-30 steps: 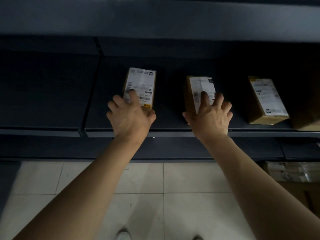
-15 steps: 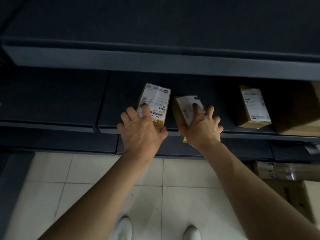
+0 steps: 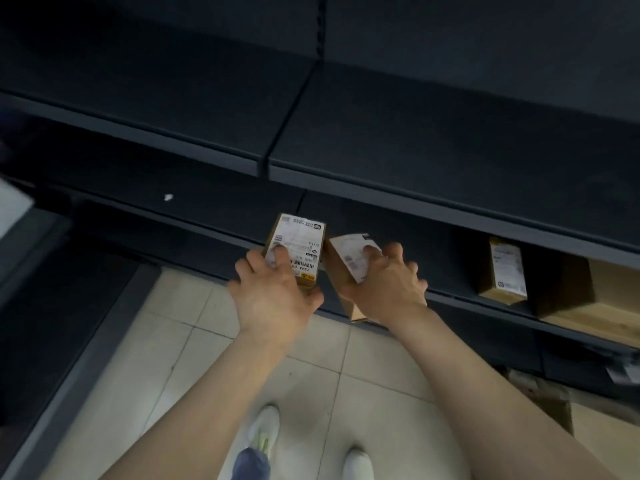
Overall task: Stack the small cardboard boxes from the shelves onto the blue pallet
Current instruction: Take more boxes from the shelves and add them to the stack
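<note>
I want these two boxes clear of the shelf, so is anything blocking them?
Nothing visible does. The left hand grips the left box, the right hand the right box, both at the shelf edge above the floor. The pallet is out of view.

Matt brown cardboard makes up the left box (image 3: 298, 245), gripped in the left hand (image 3: 277, 301), and the right box (image 3: 347, 266), gripped in the right hand (image 3: 384, 292). Each carries a smooth white paper label printed in black. A third box (image 3: 504, 271) on the lower shelf (image 3: 446, 268) shows the same cardboard and paper label, beside a large carton (image 3: 595, 303) of plain, dull cardboard. Lower shelf and upper shelf (image 3: 433, 140) look like dark painted metal, smooth and matt. The floor tiles (image 3: 194, 323) are pale, smooth and faintly glossy. The trouser leg (image 3: 251, 462) looks like blue cloth.
</note>
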Demonstrator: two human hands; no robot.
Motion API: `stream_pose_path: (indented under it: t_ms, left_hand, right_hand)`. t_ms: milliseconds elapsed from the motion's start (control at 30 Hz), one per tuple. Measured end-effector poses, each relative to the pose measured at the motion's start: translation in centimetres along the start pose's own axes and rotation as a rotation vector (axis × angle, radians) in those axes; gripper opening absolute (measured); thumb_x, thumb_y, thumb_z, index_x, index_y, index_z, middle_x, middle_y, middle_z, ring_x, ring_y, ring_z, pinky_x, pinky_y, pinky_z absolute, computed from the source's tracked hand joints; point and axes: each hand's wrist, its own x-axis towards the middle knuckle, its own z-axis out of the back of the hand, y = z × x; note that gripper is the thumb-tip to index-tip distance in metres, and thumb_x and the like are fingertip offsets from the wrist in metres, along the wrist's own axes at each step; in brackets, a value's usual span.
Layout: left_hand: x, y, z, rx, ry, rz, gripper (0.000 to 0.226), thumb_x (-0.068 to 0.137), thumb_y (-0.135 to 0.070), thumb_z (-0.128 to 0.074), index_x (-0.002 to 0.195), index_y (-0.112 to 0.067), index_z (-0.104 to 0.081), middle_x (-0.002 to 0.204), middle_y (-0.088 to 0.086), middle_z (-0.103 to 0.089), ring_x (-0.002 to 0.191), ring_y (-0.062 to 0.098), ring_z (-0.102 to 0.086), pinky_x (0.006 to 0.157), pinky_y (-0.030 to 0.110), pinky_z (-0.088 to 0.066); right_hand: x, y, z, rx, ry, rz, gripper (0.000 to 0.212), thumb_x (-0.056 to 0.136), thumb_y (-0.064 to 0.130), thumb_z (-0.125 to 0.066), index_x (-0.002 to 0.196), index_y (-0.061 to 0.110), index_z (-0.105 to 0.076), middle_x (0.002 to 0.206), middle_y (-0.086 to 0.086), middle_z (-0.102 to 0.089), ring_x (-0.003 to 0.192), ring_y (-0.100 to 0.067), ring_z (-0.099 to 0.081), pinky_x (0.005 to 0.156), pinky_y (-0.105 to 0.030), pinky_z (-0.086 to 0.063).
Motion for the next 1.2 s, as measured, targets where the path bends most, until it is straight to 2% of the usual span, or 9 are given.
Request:
stream_pose_path:
  t_ms: [100,367,633,1000,1200]
  left_hand:
    - [-2.0,1.6,3.9,-0.087,-0.092,0.085,0.075,0.069,-0.056,-0.061,0.125,-0.011,-0.04,0.114,0.016,-0.044,0.105,0.033,-0.04,0.078,0.041,-0.04]
    - [-7.5,6.1,16.0,-0.145,-0.337,0.287,0.075,0.07,-0.059,-0.059,0.127,-0.015,-0.036,0.114,0.012,-0.039,0.104,0.03,-0.037,0.08,0.04,-0.035]
    - [-13.3,10.8,27.1,-0.18,-0.599,0.456,0.074,0.071,-0.057,-0.059,0.128,-0.017,-0.035,0.118,0.012,-0.038,0.108,0.03,-0.034,0.086,0.04,-0.035]
    - [-17.3,23.3,37.4,-0.156,-0.775,0.63,0.072,0.073,-0.059,-0.057,0.128,-0.019,-0.033,0.122,0.012,-0.035,0.11,0.03,-0.033,0.086,0.04,-0.034]
    - [-18.0,30.6,40.8,-0.118,-0.831,0.689,0.075,0.074,-0.06,-0.056,0.131,-0.019,-0.03,0.126,0.013,-0.033,0.114,0.031,-0.032,0.09,0.042,-0.035]
  right_hand:
    - [-3.1,3.0,3.0,-0.015,0.005,0.055,0.062,0.077,0.053,-0.059,0.129,0.022,-0.045,0.124,-0.003,-0.036,0.113,-0.031,-0.039,0.092,-0.042,-0.036]
    - [-12.4,10.8,11.4,-0.079,-0.166,0.383,0.063,0.079,0.045,-0.059,0.134,0.02,-0.043,0.132,-0.005,-0.035,0.115,-0.036,-0.037,0.09,-0.044,-0.035]
    - [-20.9,18.1,17.7,-0.124,-0.368,0.688,0.066,0.08,0.049,-0.058,0.136,0.021,-0.038,0.133,-0.004,-0.032,0.112,-0.033,-0.037,0.09,-0.043,-0.034]
    - [-29.2,32.8,19.9,-0.053,-0.509,0.98,0.052,0.08,0.047,-0.057,0.123,0.019,-0.046,0.13,-0.005,-0.035,0.108,-0.033,-0.039,0.085,-0.042,-0.033]
    - [-32.1,40.9,19.6,-0.023,-0.523,1.064,0.055,0.081,0.048,-0.057,0.127,0.02,-0.044,0.134,-0.006,-0.033,0.113,-0.035,-0.037,0.088,-0.044,-0.034]
